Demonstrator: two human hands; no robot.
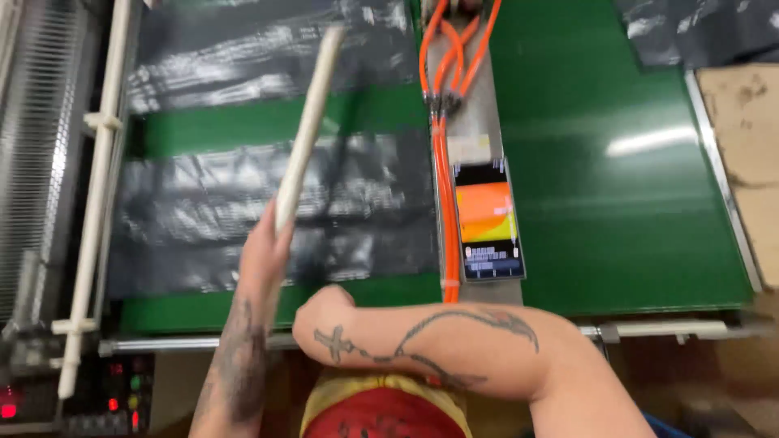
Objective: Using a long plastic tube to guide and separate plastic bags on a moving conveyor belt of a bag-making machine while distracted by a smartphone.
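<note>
Bent across the lower frame, the right forearm (430, 345) hides its hand (grip cannot be told). Left hand (264, 251) is closed around the lower end of a pale stick (307, 130), whose long axis slants up and slightly right over black plastic sheets (243, 203) on the green conveyor (617, 162).

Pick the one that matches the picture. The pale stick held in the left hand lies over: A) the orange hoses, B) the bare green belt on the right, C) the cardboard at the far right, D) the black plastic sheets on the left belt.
D: the left hand grips the pale stick, which slants up across the black plastic sheets on the left belt, away from the orange hoses.
</note>
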